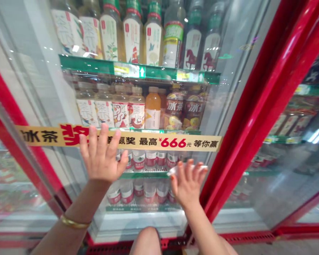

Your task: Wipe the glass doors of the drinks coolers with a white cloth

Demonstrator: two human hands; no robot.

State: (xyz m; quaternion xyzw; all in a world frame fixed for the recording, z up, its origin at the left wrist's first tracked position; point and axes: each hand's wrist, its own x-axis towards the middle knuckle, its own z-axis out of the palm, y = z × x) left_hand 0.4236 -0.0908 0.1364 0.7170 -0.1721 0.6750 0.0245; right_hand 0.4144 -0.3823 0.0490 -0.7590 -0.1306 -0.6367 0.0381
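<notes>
Palm forward, my left hand [102,161] rests with fingers spread against the glass door [228,92] of a drinks cooler, over a yellow banner strip [149,140] with black and red lettering. It holds nothing. My right hand [188,186] is lower and to the right, its fingers stretched over a thin white tissue [172,171] that it presses to the glass. Only the tissue's edges show beside and between the fingers. Behind the glass, juice and tea bottles [152,108] stand on the shelves.
A red door frame [244,106] runs down the right, with another cooler section beyond it. A further red frame [23,156] crosses the left. Taller bottles [131,35] fill the upper shelf; small red-labelled bottles [150,194] stand low. A knee [145,242] shows at the bottom.
</notes>
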